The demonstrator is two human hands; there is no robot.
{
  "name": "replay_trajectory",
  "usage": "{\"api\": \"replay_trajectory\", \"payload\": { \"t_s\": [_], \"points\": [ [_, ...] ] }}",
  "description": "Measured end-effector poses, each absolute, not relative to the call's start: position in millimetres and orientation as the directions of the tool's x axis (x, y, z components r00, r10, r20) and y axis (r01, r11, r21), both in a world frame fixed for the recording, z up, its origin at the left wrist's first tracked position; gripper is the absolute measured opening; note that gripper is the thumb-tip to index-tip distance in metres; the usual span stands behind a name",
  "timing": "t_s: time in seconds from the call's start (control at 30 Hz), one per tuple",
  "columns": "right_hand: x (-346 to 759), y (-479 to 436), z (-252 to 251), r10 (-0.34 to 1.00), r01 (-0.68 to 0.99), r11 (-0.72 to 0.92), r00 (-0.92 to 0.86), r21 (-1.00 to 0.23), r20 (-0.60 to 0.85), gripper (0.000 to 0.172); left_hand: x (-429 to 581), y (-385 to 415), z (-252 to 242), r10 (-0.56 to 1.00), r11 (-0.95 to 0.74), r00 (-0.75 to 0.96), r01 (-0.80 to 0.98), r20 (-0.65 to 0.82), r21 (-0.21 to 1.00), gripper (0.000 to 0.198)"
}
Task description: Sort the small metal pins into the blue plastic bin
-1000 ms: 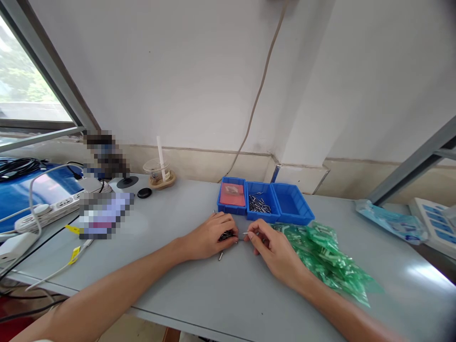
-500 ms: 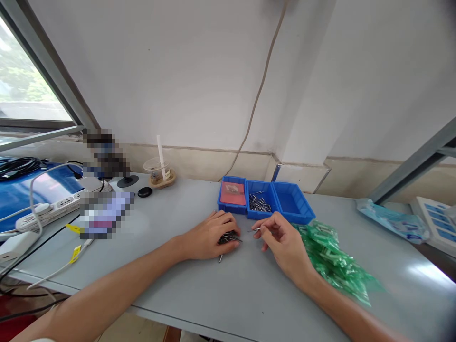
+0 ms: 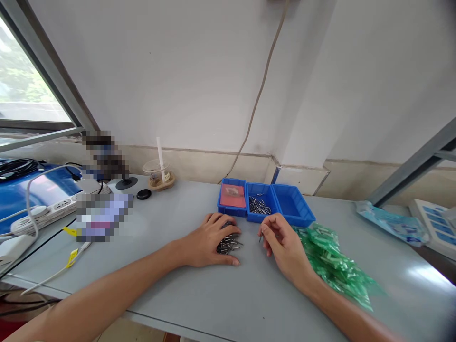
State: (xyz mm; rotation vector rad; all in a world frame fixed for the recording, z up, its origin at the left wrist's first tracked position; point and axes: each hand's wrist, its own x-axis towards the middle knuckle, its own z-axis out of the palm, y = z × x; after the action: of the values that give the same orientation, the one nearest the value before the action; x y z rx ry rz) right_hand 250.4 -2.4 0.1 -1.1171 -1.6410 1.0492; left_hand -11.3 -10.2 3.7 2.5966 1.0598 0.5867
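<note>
My left hand [image 3: 208, 241] rests on the grey table, fingers and thumb spread in a curve around a pile of small metal rivets [image 3: 228, 244]. Part of that pile is hidden beneath the palm and fingers. Close by on the right, my right hand [image 3: 287, 244] pinches one thin metal rivet [image 3: 261, 236] between thumb and fingertips, its end pointing down. Beyond the hands, the middle blue bin [image 3: 252, 218] contains more loose rivets [image 3: 259, 205].
A blue bin [image 3: 231, 210] with a red card stands left of the middle one; another blue bin [image 3: 290, 202] is on the right. Green plastic bags [image 3: 335, 261] lie beside my right forearm. Cables, a power strip [image 3: 60, 206] and a black round lid [image 3: 144, 194] are leftward.
My left thumb and fingers have spread wider, showing more of the rivet pile. My right hand has shifted slightly right, and its rivet has turned from nearly level to pointing down.
</note>
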Motion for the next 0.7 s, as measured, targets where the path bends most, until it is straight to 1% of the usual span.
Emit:
{"api": "replay_trajectory", "payload": {
  "t_s": [0.13, 0.2, 0.3, 0.37, 0.53, 0.7],
  "points": [
    [250.8, -2.5, -0.1, 0.954, 0.223, 0.245, -0.23, -0.944, 0.193, 0.031, -10.8, -8.9, 2.6, 0.709, -0.699, 0.638, 0.582, 0.3, 0.416, 0.05],
    [250.9, -2.7, -0.2, 0.952, 0.223, 0.25, -0.232, -0.942, 0.198, 0.03, -10.6, -8.6, 2.1, 0.712, -0.699, 0.627, 0.59, 0.317, 0.404, 0.048],
    [250.5, -3.6, 0.7, 0.952, 0.222, 0.25, -0.232, -0.942, 0.198, 0.03, -9.7, -8.3, 1.4, 0.723, -0.69, 0.612, 0.613, 0.322, 0.384, 0.053],
    [249.8, -4.4, 2.0, 0.953, 0.223, 0.247, -0.234, -0.943, 0.194, 0.03, -8.8, -8.2, 1.3, 0.73, -0.683, 0.606, 0.623, 0.316, 0.381, 0.051],
    [249.1, -4.8, 3.4, 0.949, 0.227, 0.261, -0.24, -0.938, 0.206, 0.031, -7.0, -8.9, 4.0, 0.727, -0.685, 0.607, 0.606, 0.322, 0.404, 0.029],
    [251.9, -2.5, 0.0, 0.951, 0.228, 0.262, -0.225, -0.938, 0.211, 0.031, -6.5, -9.2, 6.1, 0.717, -0.693, 0.62, 0.584, 0.318, 0.424, 0.017]
  ]
}}
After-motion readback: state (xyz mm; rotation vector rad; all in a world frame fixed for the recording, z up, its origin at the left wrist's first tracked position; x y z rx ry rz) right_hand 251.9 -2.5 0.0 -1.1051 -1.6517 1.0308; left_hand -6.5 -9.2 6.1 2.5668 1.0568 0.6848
